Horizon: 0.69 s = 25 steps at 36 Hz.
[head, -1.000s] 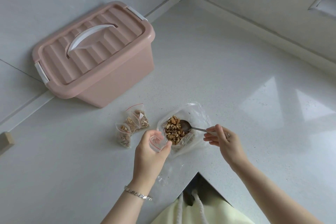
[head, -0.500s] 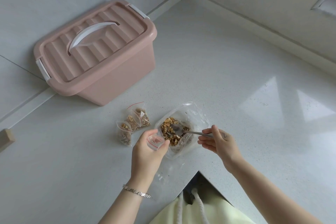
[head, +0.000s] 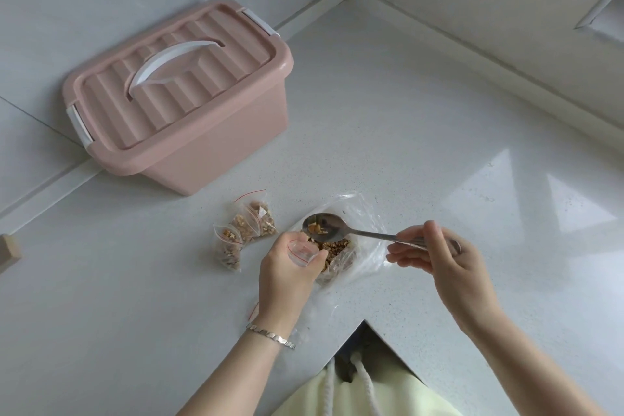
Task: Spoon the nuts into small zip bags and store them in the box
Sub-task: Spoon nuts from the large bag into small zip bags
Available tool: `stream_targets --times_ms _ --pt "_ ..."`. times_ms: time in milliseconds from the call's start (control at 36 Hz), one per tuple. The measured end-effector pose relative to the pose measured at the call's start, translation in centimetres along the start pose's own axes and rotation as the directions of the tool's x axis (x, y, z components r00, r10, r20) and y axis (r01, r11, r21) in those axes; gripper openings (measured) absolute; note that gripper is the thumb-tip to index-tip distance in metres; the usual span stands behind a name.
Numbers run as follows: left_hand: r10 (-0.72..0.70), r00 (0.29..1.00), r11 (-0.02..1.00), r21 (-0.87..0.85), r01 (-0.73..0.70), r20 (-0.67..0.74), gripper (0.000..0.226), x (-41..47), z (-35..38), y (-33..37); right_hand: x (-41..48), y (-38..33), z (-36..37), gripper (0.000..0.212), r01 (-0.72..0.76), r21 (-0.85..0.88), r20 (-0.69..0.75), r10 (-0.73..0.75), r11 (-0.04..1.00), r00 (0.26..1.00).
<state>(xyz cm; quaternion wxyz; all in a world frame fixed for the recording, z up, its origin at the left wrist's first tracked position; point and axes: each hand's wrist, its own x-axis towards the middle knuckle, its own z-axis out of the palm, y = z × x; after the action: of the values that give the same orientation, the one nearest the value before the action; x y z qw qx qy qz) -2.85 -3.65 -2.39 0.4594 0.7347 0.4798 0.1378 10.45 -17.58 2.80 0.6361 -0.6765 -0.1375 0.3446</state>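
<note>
The left hand (head: 287, 272) pinches an empty small zip bag (head: 303, 252), mouth up, between thumb and curled fingers. At three o'clock the right hand (head: 439, 260) pinches the spoon (head: 363, 233) handle, its bowl holding a few nuts (head: 317, 229) just above that mouth. Filling is in hand; next the spoon likely needs tipping in squarely. The filled bags (head: 246, 233) lie at ten o'clock, the lidded box (head: 182, 94) farther, at eleven

White counter (head: 439, 118); wooden block (head: 8, 252)

Bare counter (head: 422, 152) right — box (head: 202, 118) blocks far-left.
</note>
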Motion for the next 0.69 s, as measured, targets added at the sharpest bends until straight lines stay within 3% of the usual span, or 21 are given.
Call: stream_targets --times_ms 83,167,250,333,444,500,694 --pt "0.03 1.0 1.0 0.007 -0.03 -0.003 0.023 0.2 0.3 0.7 -0.8 -0.1 0.2 0.047 0.155 -0.179 0.064 -0.146 0.971 0.987" --pt "0.066 0.998 0.997 -0.031 -0.066 0.01 0.023 0.2 0.5 1.1 -1.5 0.1 0.2 0.045 0.326 -0.368 0.14 -0.295 0.871 0.945" --pt "0.073 0.997 0.996 -0.044 -0.072 0.01 0.022 0.3 0.5 0.9 -1.5 0.5 0.0 0.04 0.438 -0.404 0.144 -0.417 0.803 0.897" --pt "0.047 0.999 0.995 -0.094 -0.045 0.019 0.029 0.3 0.2 0.4 -1.1 0.9 -0.3 0.041 0.404 -0.366 0.058 -0.413 0.838 0.909" --pt "0.023 1.0 0.989 -0.144 -0.021 0.017 0.037 -0.3 -0.5 -0.3 -0.3 2.5 -0.5 0.034 0.247 -0.388 -0.023 -0.277 0.888 0.961" --pt "0.018 1.0 0.988 -0.153 -0.018 -0.003 0.04 -0.6 -1.0 -0.6 0.1 3.7 -0.6 0.021 0.176 -0.435 -0.018 -0.204 0.883 0.979" --pt "0.008 1.0 0.985 -0.174 -0.011 -0.019 0.043 -1.1 -2.0 -1.7 0.9 6.3 0.5 0.018 0.133 -0.561 0.056 -0.123 0.817 0.991"
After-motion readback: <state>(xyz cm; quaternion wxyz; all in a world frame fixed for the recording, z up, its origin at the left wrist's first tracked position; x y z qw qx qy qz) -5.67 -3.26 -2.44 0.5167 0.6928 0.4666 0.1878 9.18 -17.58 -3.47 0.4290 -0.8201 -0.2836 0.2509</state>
